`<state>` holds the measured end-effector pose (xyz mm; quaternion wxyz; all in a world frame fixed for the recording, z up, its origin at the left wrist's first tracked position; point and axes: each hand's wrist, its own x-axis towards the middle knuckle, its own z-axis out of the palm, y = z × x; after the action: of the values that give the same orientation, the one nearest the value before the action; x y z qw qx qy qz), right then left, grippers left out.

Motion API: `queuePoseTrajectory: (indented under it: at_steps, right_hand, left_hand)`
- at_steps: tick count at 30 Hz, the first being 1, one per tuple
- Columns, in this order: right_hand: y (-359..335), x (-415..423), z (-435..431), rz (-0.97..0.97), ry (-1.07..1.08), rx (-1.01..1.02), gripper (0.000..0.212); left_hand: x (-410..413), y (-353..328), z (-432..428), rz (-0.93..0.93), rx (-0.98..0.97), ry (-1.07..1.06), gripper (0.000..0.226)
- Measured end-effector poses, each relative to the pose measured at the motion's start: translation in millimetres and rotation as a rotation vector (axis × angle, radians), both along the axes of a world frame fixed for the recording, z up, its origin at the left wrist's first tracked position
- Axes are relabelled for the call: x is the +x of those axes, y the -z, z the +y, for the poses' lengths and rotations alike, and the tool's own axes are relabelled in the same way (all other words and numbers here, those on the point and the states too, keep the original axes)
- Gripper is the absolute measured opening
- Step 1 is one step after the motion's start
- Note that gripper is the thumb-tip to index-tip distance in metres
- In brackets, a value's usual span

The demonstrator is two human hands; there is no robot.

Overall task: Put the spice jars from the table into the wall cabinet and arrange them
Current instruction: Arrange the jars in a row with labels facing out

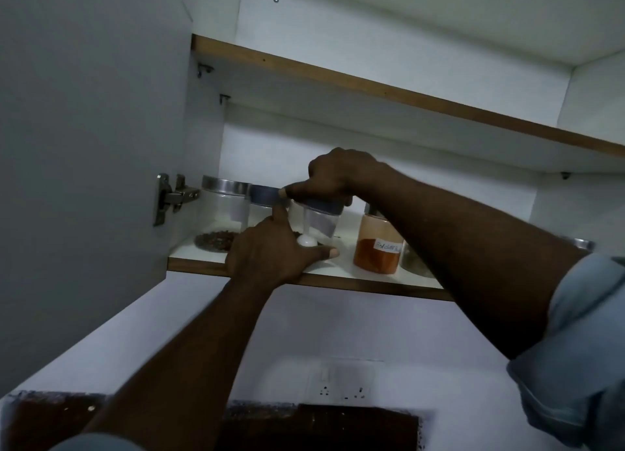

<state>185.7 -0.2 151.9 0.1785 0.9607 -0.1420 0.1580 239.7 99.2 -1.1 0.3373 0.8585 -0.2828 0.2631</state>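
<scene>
- Spice jars (377, 247) stand in a row on the lower shelf (355, 283) of the wall cabinet, seen from below in the head view; the cabinet door (84, 129) hangs open at left on a metal hinge (174, 197).
- Leftmost jar (223, 210): clear, metal lid, with a shallow layer of dark brown whole spice at the bottom.
- Second jar (265, 195): just behind and to the right; only its dark lid band is visible, contents hidden.
- Held jar (318, 219): clear, grey lid band, pale label on the side. A white rounded item shows at its base; its nature cannot be determined.
- Red chilli jar: to the right of the held jar, handwritten label, orange-red powder filling the lower part.
- One further clear jar (414, 261) sits right of the chilli jar, largely hidden by the right forearm; contents unclear.
- Right hand (338, 176): above the held jar, fingers curled down round its lid.
- Left hand (274, 251): at the shelf's front edge, against the held jar's base, index finger straight up along the jar's side and thumb stretched rightward along the shelf.
- The hands are close together, one above the other, with the held jar between them.
- Upper shelf (406, 95) runs above.
- Wall socket (341, 388) sits on the wall below the cabinet.
</scene>
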Motion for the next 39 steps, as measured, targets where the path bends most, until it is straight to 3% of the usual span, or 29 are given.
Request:
queuePoseTrajectory:
  at_steps: [4,8,12,15,18,23,26,30,39]
  right_hand:
    - [9,1,8,0.161,0.108,0.186,0.106]
    - [-9,-8,7,0.217,0.056,0.154,0.078]
    - [-11,-16,-4,0.332,-0.063,0.364,0.081]
    - [-4,-16,-11,0.216,-0.083,0.185,0.075]
    - [-3,-18,-15,0.106,-0.063,0.036,0.102]
    - [-8,-19,-22,0.233,-0.148,0.276,0.084]
    - [2,-14,-30,0.208,-0.159,0.2,0.081]
    - [10,-12,-40,0.126,-0.143,0.127,0.092]
    - [10,-10,-46,0.115,-0.177,0.143,0.09]
  left_hand:
    - [2,-2,-2,0.017,0.039,-0.028,0.118]
    - [6,-6,2,0.086,0.071,0.068,0.118]
    - [5,-8,6,0.113,0.122,0.128,0.121]
    - [-1,-5,4,0.068,0.116,0.102,0.131]
    - [-1,-4,3,0.075,0.087,0.106,0.132]
    - [2,-4,1,0.054,0.154,0.06,0.129]
    - [3,-4,2,0.052,0.171,0.043,0.124]
    - [4,-4,2,0.067,0.182,0.038,0.119]
    - [-1,-7,1,0.09,0.189,0.034,0.123]
